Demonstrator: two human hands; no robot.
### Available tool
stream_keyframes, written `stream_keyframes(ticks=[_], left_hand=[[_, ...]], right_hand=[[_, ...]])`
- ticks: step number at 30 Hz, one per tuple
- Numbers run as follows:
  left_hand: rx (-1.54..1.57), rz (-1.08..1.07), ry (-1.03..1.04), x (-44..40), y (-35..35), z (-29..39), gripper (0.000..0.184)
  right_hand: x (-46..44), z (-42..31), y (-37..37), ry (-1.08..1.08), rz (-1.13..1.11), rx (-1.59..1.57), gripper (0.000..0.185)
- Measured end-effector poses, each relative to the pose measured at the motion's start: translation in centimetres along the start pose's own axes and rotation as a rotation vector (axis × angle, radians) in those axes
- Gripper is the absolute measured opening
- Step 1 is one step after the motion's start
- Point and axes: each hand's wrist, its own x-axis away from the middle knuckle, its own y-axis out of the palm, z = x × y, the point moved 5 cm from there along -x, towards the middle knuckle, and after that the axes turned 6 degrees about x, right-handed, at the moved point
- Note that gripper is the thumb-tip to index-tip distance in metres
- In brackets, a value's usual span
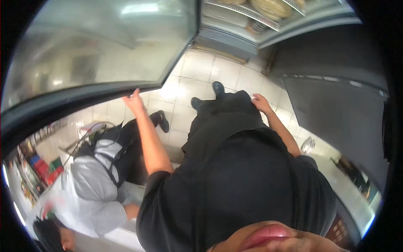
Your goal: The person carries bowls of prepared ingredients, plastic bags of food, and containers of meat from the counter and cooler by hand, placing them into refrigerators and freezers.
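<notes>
My left hand (pixel 134 103) is closed on the dark frame of a large glass door (pixel 113 46), which stands swung out on the left. My right hand (pixel 262 103) is beside the black apron (pixel 228 113) at my right side. Its fingers are curled in, with a small pale patch at the fingertips; what they hold, if anything, I cannot make out. Beyond the door, at the top, an open cabinet (pixel 226 31) shows wire-edged shelves (pixel 256 17) with wrapped, pale round items (pixel 273 8) on them.
A person in a grey shirt (pixel 90 189) bends close on my left, one shoe (pixel 163 122) near my feet. A tall dark appliance (pixel 336 113) stands on the right, by a pale counter (pixel 323 157). White floor tiles (pixel 197 69) lie below. Red items (pixel 44 170) sit far left.
</notes>
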Motion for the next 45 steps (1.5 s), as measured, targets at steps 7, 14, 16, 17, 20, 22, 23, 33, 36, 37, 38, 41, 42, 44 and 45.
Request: stream_keyframes(ticks=[7,14,16,17,20,22,23,33,36,37,38,41,42,44,45], left_hand=[[-0.119,-0.149,0.067,0.3,-0.3,-0.5,0.044],[-0.165,-0.171,0.030,5.6,0.5,-1.4,0.055],[-0.349,-0.182,0.018,7.0,5.5,-4.8,0.062],[-0.257,-0.189,0.035,7.8,7.9,-6.1,0.059],[-0.117,-0.276,0.060,11.1,12.6,-5.5,0.052],[-0.233,-0.256,0.099,12.4,12.0,-6.0,0.051],[-0.238,-0.228,0.112,13.4,11.4,-5.3,0.051],[-0.261,-0.186,0.145,24.2,8.9,0.5,0.047],[-0.372,-0.243,0.230,26.3,10.5,-1.8,0.049],[-0.413,-0.254,0.195,27.4,11.4,-2.1,0.050],[-0.393,-0.288,0.194,28.5,12.3,-2.2,0.051],[-0.482,-0.443,0.112,31.7,15.2,-2.2,0.054],[-0.555,-0.525,0.077,33.0,16.3,-1.2,0.055],[-0.596,-0.683,0.159,34.7,17.8,-1.2,0.056],[-0.563,-0.758,0.278,35.2,18.2,-1.9,0.055]], right_hand=[[-3.2,4.8,3.1,0.002,-0.151,0.317,0.049],[-8.3,3.2,2.5,-0.049,-0.104,0.092,0.047],[-7.1,6.3,-1.7,-0.074,0.018,-0.004,0.044],[-5.8,7.2,-3.6,-0.026,0.039,-0.031,0.046],[-2.7,10.0,-6.1,-0.034,0.136,0.027,0.045],[-1.9,13.6,-5.0,0.019,0.079,0.042,0.046],[-2.2,16.4,-3.6,-0.006,0.066,0.096,0.047],[3.1,29.0,1.8,0.161,-0.185,0.106,0.021],[0.1,25.7,1.7,-0.020,-0.071,0.254,0.030],[-0.5,24.1,1.3,-0.123,0.011,0.303,0.034],[-1.5,22.6,1.3,-0.151,0.017,0.259,0.039],[-2.0,11.9,-0.7,-0.260,-0.015,0.019,0.049],[-2.0,8.8,-1.4,-0.287,-0.042,-0.071,0.052],[-0.8,3.0,-2.9,-0.338,-0.079,-0.221,0.061],[0.3,0.2,-4.0,-0.362,-0.087,-0.282,0.064]])
